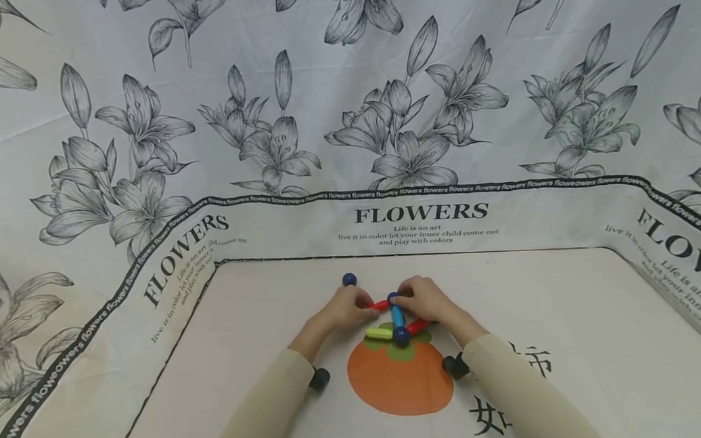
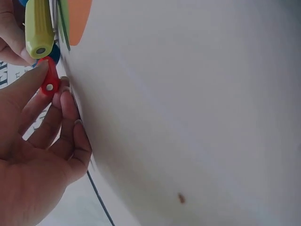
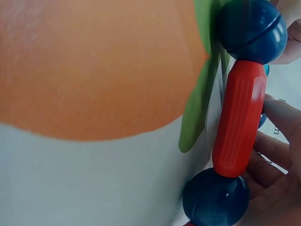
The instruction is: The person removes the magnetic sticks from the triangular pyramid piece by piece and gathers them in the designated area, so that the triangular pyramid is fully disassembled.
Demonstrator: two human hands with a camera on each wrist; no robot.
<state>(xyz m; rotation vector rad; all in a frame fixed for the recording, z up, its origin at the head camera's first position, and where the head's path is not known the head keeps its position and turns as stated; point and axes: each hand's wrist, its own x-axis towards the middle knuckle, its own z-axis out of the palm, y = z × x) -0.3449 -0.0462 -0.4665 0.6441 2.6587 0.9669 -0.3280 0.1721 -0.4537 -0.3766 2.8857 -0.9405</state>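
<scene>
My left hand [image 1: 346, 309] pinches a short red rod [image 1: 379, 305] between thumb and fingers; in the left wrist view the rod's [image 2: 50, 86] free end shows a silver dot. The rod's other end meets a dark blue ball [image 1: 394, 299], which my right hand [image 1: 426, 300] holds by the fingertips. From that ball a light blue rod [image 1: 398, 316] runs to a nearer blue ball [image 1: 401, 336]. A yellow-green rod [image 1: 379, 334] and another red rod [image 1: 418, 325] branch off there. The right wrist view shows this red rod [image 3: 240, 117] ending at a further blue ball [image 3: 215, 197].
Another blue ball [image 1: 349, 279] lies just beyond my left hand. The pale tablecloth [image 1: 262, 347] carries a printed orange persimmon [image 1: 401, 382] and black characters [image 1: 489, 416]. Behind the table hangs a flower-printed cloth [image 1: 298, 175].
</scene>
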